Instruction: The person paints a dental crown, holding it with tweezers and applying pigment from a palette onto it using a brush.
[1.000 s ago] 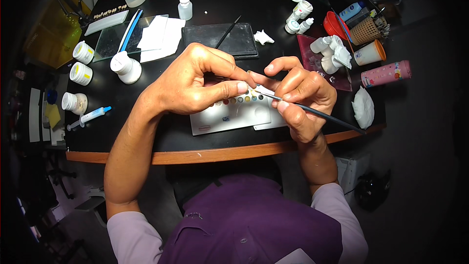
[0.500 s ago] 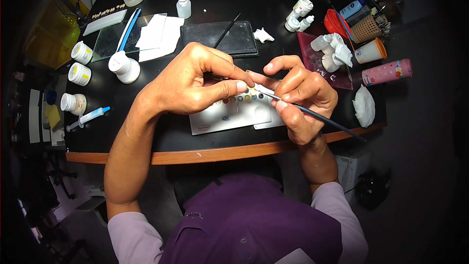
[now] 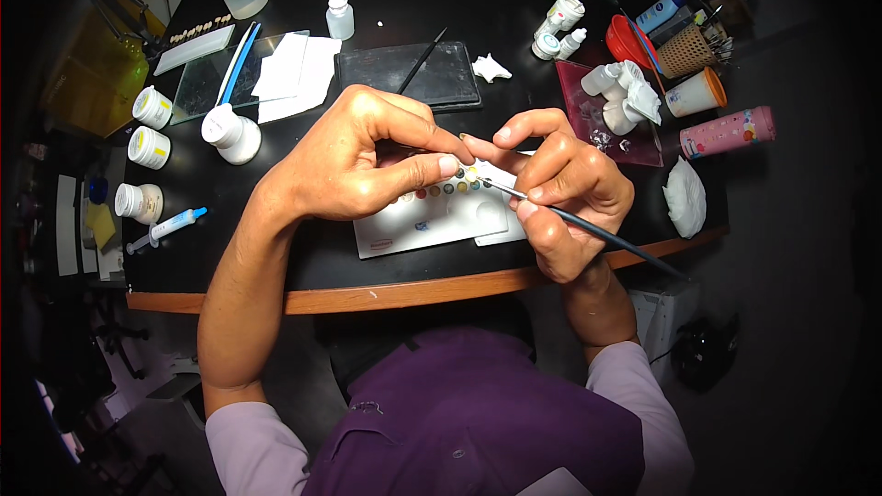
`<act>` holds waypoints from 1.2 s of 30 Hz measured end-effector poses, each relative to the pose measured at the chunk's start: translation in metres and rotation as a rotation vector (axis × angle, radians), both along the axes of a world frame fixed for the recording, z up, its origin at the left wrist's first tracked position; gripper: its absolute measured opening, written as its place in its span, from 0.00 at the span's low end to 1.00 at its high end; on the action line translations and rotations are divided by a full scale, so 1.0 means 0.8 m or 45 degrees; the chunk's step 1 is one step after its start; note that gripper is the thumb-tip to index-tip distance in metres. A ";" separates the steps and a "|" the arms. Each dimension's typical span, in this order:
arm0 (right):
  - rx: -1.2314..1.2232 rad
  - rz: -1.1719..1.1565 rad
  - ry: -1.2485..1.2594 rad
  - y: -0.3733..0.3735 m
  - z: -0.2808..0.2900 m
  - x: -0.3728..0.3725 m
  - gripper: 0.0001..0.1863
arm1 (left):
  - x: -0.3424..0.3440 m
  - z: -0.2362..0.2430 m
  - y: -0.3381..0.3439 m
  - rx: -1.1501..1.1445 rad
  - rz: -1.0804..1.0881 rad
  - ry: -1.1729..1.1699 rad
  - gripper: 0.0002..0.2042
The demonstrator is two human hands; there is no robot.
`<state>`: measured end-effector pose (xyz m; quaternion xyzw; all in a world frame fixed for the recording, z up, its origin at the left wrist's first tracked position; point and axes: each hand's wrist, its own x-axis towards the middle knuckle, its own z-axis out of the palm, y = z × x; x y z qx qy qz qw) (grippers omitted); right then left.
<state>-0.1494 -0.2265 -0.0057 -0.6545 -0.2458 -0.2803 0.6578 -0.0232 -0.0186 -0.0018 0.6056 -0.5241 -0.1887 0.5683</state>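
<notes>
My right hand (image 3: 577, 186) is closed round a fine brush (image 3: 611, 237) with a dark handle, its thin tip pointing left toward my left fingertips. Thumb and forefinger of my left hand (image 3: 363, 161) are pinched together; a tiny pale piece (image 3: 472, 172) shows by them, too small to make out. Both hands are over a white mixing palette (image 3: 409, 232) dotted with several small coloured paint spots (image 3: 448, 188). Part of the palette is hidden under my left hand. A second white sheet or card (image 3: 496, 235) juts out beneath its right side.
Beyond my hands lies a black flat case (image 3: 367, 73) with a dark brush (image 3: 424, 60) across it. White jars (image 3: 150, 149) and a syringe (image 3: 170, 226) are at the left. A maroon tray (image 3: 648, 145) with small bottles and a pink case (image 3: 728, 132) are right.
The view has shifted slightly. Both hands keep nearly the same pose, with the brush tip still beside my left fingertips.
</notes>
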 end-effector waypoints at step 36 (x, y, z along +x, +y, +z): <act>0.013 0.047 0.071 -0.002 -0.003 0.001 0.07 | -0.002 0.004 0.001 0.073 0.055 -0.001 0.09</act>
